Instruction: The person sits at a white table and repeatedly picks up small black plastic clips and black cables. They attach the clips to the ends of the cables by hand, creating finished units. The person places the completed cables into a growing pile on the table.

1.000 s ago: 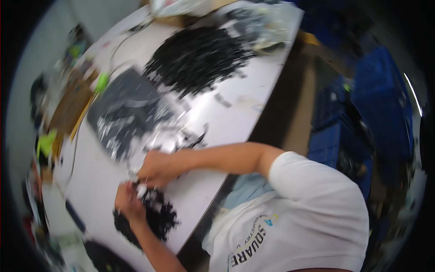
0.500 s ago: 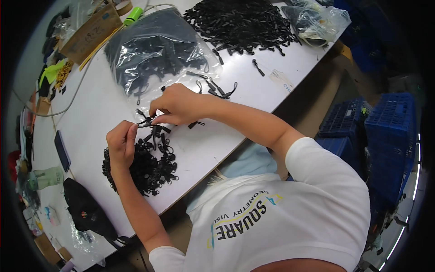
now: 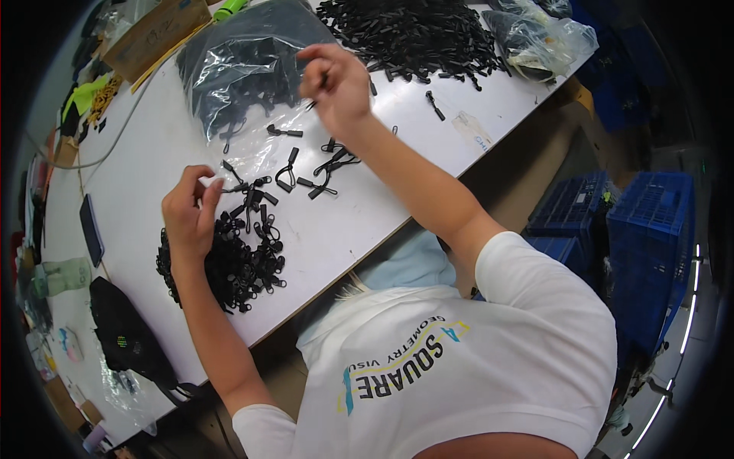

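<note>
My left hand (image 3: 191, 213) is beside a heap of small black zipper-pull pieces (image 3: 229, 264) with ringed ends. Its thumb and forefinger are curled with a gap between them, close to a few black pieces at the heap's far edge; I make out nothing held. My right hand (image 3: 336, 92) is raised over a clear plastic bag (image 3: 248, 73) of dark contents. Its fingers are bent around a small black corded piece, apparently a zipper pull (image 3: 324, 79), partly hidden and blurred. Several loose black cord zipper pulls (image 3: 287, 170) lie on the white table (image 3: 352, 210) between the hands.
A large pile of black cord pulls (image 3: 413, 38) covers the far side of the table, next to clear bags (image 3: 539, 46). A phone (image 3: 93, 229) and black pouch (image 3: 130, 336) lie left. A cardboard box (image 3: 157, 34) stands far left; blue crates (image 3: 650, 229) are right.
My right hand has moved away from my left, up and over the plastic bag. My left thumb and forefinger have parted. More loose pulls on the table are now uncovered; the view has shifted slightly.
</note>
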The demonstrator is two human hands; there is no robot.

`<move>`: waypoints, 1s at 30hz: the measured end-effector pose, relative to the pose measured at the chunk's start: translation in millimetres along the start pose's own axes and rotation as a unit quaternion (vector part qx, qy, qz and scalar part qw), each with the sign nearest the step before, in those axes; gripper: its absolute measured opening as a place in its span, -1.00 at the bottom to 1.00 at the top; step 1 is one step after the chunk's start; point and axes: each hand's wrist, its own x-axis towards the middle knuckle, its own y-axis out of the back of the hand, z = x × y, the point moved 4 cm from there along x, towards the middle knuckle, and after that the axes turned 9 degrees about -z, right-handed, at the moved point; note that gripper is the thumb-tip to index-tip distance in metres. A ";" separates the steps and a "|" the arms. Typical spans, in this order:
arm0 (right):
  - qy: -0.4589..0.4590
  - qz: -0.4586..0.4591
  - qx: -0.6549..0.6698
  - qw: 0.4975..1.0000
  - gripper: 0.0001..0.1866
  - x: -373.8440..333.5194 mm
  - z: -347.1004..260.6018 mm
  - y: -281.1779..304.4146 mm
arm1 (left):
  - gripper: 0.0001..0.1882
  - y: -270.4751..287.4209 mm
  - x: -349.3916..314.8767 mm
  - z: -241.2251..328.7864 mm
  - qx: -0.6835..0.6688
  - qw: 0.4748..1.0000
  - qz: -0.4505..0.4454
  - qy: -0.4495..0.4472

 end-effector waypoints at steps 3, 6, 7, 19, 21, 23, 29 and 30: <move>-0.079 -0.097 0.018 0.992 -0.82 -34.5 30.0 -48.7 | -0.72 -16.3 0.6 16.9 -0.051 0.998 -0.024 0.001; -0.105 -0.130 0.061 0.984 -0.82 -62.1 50.3 -58.2 | -0.76 -44.5 -0.5 25.7 -0.088 0.992 -0.077 -0.045; -0.100 -0.127 0.074 0.984 -0.84 -65.4 52.0 -58.2 | -0.83 -47.8 0.5 27.5 -0.134 0.988 -0.054 -0.052; 0.228 -0.349 -0.647 0.639 -0.57 -50.7 9.9 -82.6 | -0.91 -20.0 1.0 11.6 -0.194 0.981 -0.013 0.022; 0.248 -0.350 -0.694 0.578 -0.50 -57.6 21.2 -89.8 | -0.92 -18.0 0.6 12.4 -0.184 0.983 -0.024 0.020; 0.202 -0.370 -0.689 0.590 -0.42 -62.1 33.8 -85.4 | -0.92 -18.6 0.7 16.2 -0.158 0.987 -0.039 -0.009; 0.079 -0.360 -0.643 0.672 -0.73 -66.4 39.1 -70.7 | -0.91 -17.1 0.4 13.1 -0.090 0.995 -0.027 -0.018; 0.086 -0.350 -0.628 0.690 -0.84 -64.8 44.7 -67.9 | -0.90 -14.6 0.0 10.0 -0.081 0.996 -0.027 -0.005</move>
